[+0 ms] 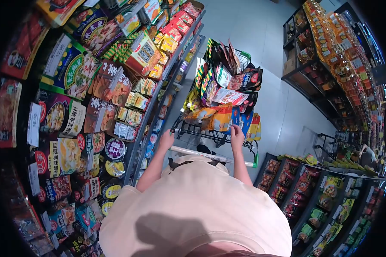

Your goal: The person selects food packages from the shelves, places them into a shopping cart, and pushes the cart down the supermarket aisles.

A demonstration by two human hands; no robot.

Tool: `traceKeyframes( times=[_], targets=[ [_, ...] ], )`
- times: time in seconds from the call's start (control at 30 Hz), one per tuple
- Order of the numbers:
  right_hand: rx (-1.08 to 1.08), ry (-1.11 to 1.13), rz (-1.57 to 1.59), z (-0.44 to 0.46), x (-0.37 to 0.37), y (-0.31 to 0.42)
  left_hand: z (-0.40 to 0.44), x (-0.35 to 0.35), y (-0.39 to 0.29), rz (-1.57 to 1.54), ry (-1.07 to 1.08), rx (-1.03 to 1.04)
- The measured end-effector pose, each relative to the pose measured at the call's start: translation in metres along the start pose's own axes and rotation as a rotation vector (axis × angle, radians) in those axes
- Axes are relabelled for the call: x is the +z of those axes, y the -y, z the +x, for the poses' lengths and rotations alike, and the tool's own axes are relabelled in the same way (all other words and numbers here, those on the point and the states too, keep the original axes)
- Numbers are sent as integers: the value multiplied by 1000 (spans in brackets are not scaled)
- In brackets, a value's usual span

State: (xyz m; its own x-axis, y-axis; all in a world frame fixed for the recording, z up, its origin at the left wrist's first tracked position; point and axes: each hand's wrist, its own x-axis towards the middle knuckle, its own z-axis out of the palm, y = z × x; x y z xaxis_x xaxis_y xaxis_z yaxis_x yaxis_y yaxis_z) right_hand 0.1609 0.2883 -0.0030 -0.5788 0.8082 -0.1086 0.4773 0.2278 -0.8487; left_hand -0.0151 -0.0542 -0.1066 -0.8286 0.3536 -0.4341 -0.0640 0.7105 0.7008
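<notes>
A loaded shopping cart [218, 138] stands right in front of me, its white handle bar [201, 155] close to my body. My left hand [166, 139] is closed on the cart frame at the near left corner. Above the near edge of the basket is my right hand [237, 134], fingers curled together beside a blue packet [245, 121]; what they hold, if anything, is hidden. Orange packets [222, 118] lie between the hands. Farther forward are dark packets [247, 80], a white-and-red packet [230, 97] and a yellow-capped bottle [191, 104].
Shelves of seasoning packets [75, 70] and tubs [115, 148] run close along my left, with price tags [34, 124]. Grey floor [261, 34] stretches ahead. A dark rack of orange packets [330, 47] stands at far right. Another cart [334, 141] and lower shelves [313, 192] are nearer right.
</notes>
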Motion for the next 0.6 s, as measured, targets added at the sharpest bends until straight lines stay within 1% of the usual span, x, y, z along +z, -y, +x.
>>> traceKeyframes(
  times=[0.07,0.1,0.13,0.2,0.23,0.27,0.33,0.4,0.5,0.53,0.6],
  targets=[
    [-67,58,-26,-9,19,-15,0,-1,-5,-35,3,-12],
    [0,130,-86,-15,20,-3,-1,-3,-7,-41,11,-9],
    [-10,144,-88,-18,22,0,-4,-7,-13,-49,-2,-17],
    [-11,263,-254,-24,31,6,-8,-14,-22,-126,86,-76],
    [-39,210,-287,-29,36,11,-7,-16,-22,-86,95,-64],
    [-53,228,-287,-31,38,17,-8,-17,-23,-93,78,-75],
    [35,325,-356,-27,38,21,-10,-19,-24,-11,31,31],
    [-23,304,-330,-28,40,27,-9,-21,-22,-55,22,5],
    [-26,651,-541,-14,34,44,1,-14,-8,-93,62,-27],
    [24,704,-536,-11,33,47,-7,-25,-25,-116,42,-30],
    [-81,865,-517,-2,32,54,-25,-47,-50,-105,73,-71]
  ],
)
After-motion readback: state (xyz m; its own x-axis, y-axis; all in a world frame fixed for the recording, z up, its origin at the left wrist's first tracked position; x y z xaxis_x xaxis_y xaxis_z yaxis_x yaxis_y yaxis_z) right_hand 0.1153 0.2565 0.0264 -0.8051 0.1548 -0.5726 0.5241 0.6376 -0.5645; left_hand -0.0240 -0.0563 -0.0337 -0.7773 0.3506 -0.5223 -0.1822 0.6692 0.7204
